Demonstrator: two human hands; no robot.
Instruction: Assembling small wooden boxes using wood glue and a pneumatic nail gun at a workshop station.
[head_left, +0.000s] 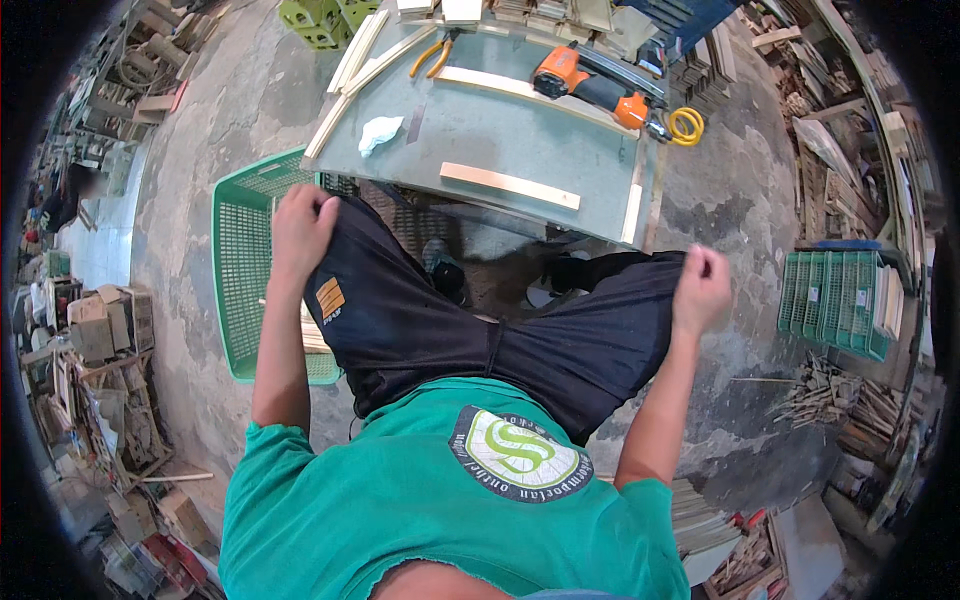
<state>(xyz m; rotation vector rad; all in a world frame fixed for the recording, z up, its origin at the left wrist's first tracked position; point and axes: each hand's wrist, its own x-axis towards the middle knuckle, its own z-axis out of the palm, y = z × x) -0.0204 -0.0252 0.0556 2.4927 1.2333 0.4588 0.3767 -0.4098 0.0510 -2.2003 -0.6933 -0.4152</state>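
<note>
My left hand is closed on the cloth of my black trousers at the left knee, thumb uppermost. At the right knee my right hand pinches the same trousers, and the fabric stretches in folds between both knees. Ahead of my knees stands a grey-topped workbench. On its near part lies a short wooden strip. Farther back, an orange and black nail gun rests across a longer wooden strip. Orange-handled pliers and a crumpled white piece lie toward the left.
A green plastic basket holding wooden strips stands by my left leg. Wooden strips border the bench's left side. Green crates stand at the right, near piled wood scraps. A yellow coiled hose hangs off the nail gun.
</note>
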